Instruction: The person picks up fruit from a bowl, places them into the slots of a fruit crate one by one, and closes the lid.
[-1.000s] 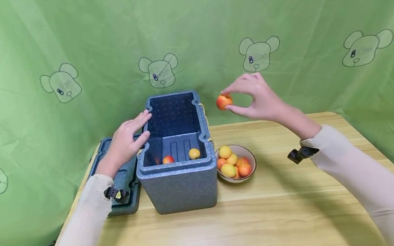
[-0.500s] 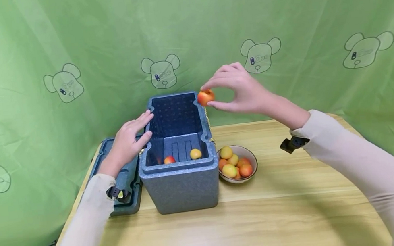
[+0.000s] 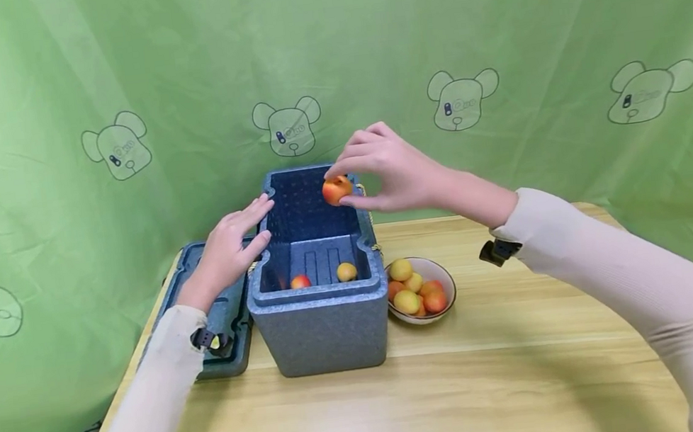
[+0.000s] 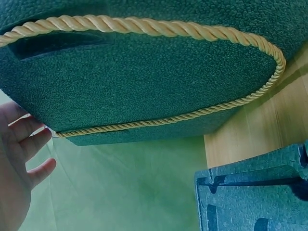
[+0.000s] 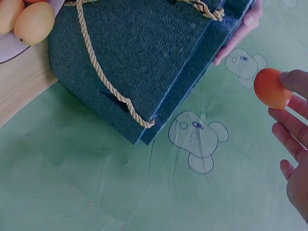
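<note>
My right hand (image 3: 395, 171) pinches a red-orange apricot (image 3: 337, 190) between thumb and fingers, over the open grey foam box (image 3: 322, 336). The right wrist view shows the same apricot (image 5: 271, 89) at the fingertips, beside the box wall. My left hand (image 3: 228, 251) has its fingers extended against the box's left rim; in the left wrist view that hand (image 4: 19, 159) is at the box's edge. Inside the box lie a red apricot (image 3: 300, 282) and a yellow one (image 3: 346, 271), near the front wall, which partly hides them.
A bowl (image 3: 438, 264) holding several yellow and orange apricots stands right of the box. The box's lid (image 3: 231, 357) lies on the wooden table (image 3: 469, 387) at the left. Rope handles (image 4: 159, 27) hang along the box's sides. A green curtain (image 3: 363, 21) encloses the table.
My right hand has carried the apricot leftward, from above the bowl's side to over the box opening. My left hand has kept its place at the rim.
</note>
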Demonstrator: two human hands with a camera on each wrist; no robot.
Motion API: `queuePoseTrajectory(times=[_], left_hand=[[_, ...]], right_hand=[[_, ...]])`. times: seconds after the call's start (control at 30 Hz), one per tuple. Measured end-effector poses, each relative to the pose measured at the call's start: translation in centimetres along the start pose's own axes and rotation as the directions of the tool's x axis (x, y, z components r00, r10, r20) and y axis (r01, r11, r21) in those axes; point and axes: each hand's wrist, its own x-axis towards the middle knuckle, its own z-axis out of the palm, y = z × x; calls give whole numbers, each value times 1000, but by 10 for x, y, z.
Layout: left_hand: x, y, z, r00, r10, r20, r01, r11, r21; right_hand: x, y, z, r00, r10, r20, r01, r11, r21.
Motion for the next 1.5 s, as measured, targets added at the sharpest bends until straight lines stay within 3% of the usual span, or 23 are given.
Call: queuePoseTrajectory(times=[0.37,0.7,1.0,1.5], left_hand=[[0,0,0,1000,-8,7,8,1000,11],[0,1,0,1000,-14,22,14,1000,6],[-1,-2,0,1000,-8,15,7,1000,7],[-1,0,1,1000,-17,7,17,1000,6]], right_hand=[[15,-9,16,990,-63,124,63,998,0],[20,-10,26,965,-62,255,74,997,-38],[20,-11,35,955,-56,290,69,997,-35],[18,-9,29,972,-76,223,90,994,-55]])
